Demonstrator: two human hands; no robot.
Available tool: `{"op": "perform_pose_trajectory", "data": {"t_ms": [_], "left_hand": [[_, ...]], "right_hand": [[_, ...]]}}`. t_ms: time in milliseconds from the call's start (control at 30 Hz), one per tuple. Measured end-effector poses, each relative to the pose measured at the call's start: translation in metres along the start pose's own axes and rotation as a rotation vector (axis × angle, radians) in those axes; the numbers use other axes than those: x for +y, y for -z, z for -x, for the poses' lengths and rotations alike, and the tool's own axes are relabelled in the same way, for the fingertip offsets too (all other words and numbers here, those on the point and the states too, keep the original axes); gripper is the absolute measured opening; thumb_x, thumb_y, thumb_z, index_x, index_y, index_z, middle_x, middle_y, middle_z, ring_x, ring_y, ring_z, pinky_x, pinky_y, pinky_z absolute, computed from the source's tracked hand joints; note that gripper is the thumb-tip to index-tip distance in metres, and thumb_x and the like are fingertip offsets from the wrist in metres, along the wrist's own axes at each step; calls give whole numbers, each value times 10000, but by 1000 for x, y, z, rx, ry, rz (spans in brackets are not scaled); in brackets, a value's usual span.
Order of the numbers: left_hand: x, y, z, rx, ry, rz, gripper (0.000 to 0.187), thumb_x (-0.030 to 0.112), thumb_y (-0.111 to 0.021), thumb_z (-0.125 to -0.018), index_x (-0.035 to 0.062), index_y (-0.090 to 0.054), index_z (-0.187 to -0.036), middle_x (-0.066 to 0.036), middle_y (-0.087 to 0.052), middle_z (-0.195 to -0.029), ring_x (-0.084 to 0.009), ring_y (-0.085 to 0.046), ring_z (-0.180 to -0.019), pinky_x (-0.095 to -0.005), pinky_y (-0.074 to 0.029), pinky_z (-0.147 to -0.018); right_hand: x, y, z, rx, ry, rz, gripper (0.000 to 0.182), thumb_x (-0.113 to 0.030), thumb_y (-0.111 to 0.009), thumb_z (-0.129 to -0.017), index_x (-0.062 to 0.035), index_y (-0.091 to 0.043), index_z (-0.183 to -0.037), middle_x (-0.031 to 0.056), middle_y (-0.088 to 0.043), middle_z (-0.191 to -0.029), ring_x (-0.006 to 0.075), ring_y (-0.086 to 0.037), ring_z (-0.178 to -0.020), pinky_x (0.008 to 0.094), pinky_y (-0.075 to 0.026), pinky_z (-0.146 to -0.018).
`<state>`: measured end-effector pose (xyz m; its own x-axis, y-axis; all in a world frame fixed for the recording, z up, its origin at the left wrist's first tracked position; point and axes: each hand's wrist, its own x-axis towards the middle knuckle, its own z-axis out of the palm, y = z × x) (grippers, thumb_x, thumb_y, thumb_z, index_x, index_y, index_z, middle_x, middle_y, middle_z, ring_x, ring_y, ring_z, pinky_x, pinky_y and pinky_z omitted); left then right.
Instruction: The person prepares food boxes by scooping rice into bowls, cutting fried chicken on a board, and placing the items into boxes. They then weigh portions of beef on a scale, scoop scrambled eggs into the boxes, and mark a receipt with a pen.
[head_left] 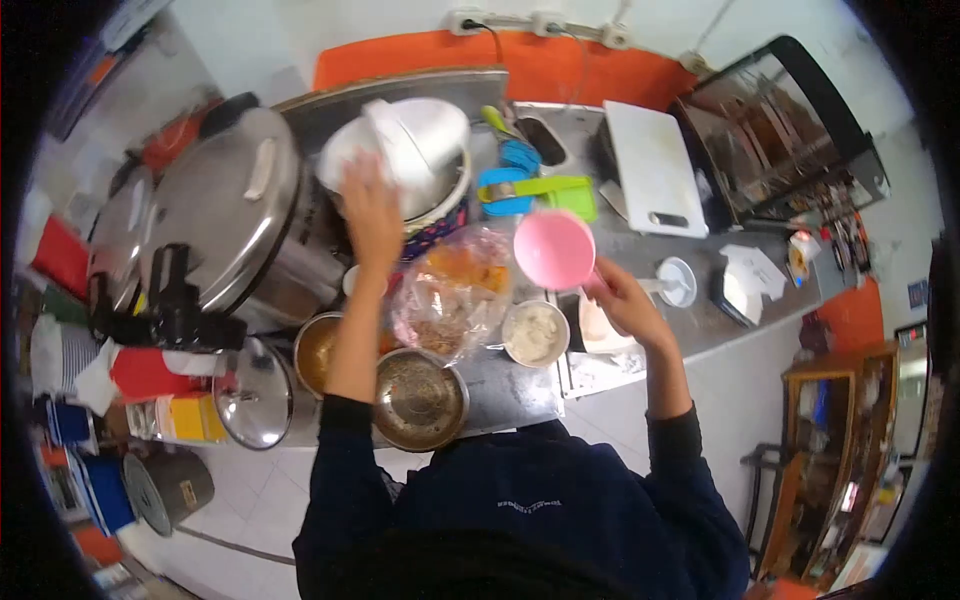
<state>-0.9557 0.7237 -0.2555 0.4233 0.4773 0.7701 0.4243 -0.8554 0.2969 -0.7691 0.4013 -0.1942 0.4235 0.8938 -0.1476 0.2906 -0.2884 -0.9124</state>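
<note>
My right hand [628, 305] is closed round the handle of a pink plastic dipper [556, 250], its round bowl held above the counter. My left hand [370, 210], smeared by motion, is at the near left side of a white lid [425, 135]. The lid is tilted and raised over a round container [458, 190] with a dark patterned cover; its contents are mostly hidden. Below the dipper stands a bowl of pale, whitish food [536, 334]. Between my arms lies a clear plastic bag [450, 290] with orange and brownish contents.
Large steel pots [220, 210] crowd the left, beside a metal pan [420, 400] at the counter's front edge. A white cutting board [655, 165], green and blue utensils [520, 185] and a glass display case [775, 140] are at the back and right.
</note>
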Motion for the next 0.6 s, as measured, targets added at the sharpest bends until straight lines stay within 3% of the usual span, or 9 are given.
{"op": "perform_pose_trajectory", "data": {"t_ms": [100, 200, 267, 333, 400, 467, 500, 567, 600], "left_hand": [[8, 7, 62, -297, 91, 58, 523, 277, -457, -925, 9, -336, -1358, -217, -288, -1420, -404, -222, -1328, -479, -182, -1084], [15, 34, 67, -326, 220, 117, 536, 324, -423, -941, 3, -328, -1359, -225, -290, -1415, -376, -245, -1326, -457, -206, -1078], [28, 51, 70, -297, 281, 168, 543, 345, -405, -949, 1, -322, -1360, -230, -297, -1409, -362, -268, -1319, -446, -228, -1070], [58, 78, 74, -248, 416, 390, 508, 374, -386, -954, -19, -438, -1270, -249, -452, -1283, -379, -422, -1206, -406, -335, -998], [91, 104, 85, -601, 698, 679, 491, 393, -369, -961, -36, -551, -1117, -213, -596, -1088, -341, -571, -1017, -372, -422, -884], [113, 104, 124, -985, 717, 948, 530, 444, -373, -952, -28, -608, -999, -161, -648, -950, -269, -621, -908, -342, -454, -811], [125, 97, 145, -1018, 730, 970, 530, 444, -373, -952, -28, -608, -999, -161, -648, -950, -269, -621, -908, -342, -454, -811], [148, 76, 189, -1559, 754, 962, 562, 458, -409, -942, -50, -518, -1154, -134, -619, -1019, -216, -609, -912, -321, -457, -827], [160, 65, 208, -1586, 748, 983, 562, 458, -409, -942, -50, -518, -1154, -134, -619, -1019, -216, -609, -912, -321, -457, -827]], "right_hand": [[-24, -36, -77, 75, 185, -64, 428, -170, -547, -891, -16, -456, -1281, 86, -605, -1015, 181, -549, -888, 297, -450, -773], [-23, -85, -186, 443, 555, 265, 403, -116, -580, -812, 23, -488, -1180, 253, -583, -1017, 388, -555, -921, 447, -446, -782], [-33, -112, -242, 399, 454, 408, 401, -83, -546, -789, 50, -460, -1157, 292, -564, -930, 448, -528, -865, 480, -442, -788], [-14, -143, -305, 389, 397, 449, 463, -134, -544, -794, 77, -421, -1188, 320, -547, -941, 463, -523, -880, 497, -436, -798], [-16, -157, -311, 390, 331, 498, 576, -226, -548, -806, 104, -369, -1243, 345, -512, -1016, 461, -510, -941, 513, -420, -823], [-32, -150, -284, 391, 283, 585, 703, -354, -539, -828, 121, -319, -1297, 366, -446, -1125, 450, -482, -1010, 505, -398, -863], [-32, -142, -271, 468, 386, 596, 686, -349, -558, -829, 116, -341, -1284, 368, -436, -1116, 455, -483, -988, 496, -406, -856], [-47, -100, -214, 435, 649, 416, 539, -166, -580, -825, 87, -396, -1265, 275, -510, -1010, 387, -524, -941, 427, -434, -812], [-63, -71, -165, 455, 700, 283, 491, -102, -560, -818, 53, -420, -1262, 236, -525, -1007, 350, -535, -928, 399, -437, -799]]}}
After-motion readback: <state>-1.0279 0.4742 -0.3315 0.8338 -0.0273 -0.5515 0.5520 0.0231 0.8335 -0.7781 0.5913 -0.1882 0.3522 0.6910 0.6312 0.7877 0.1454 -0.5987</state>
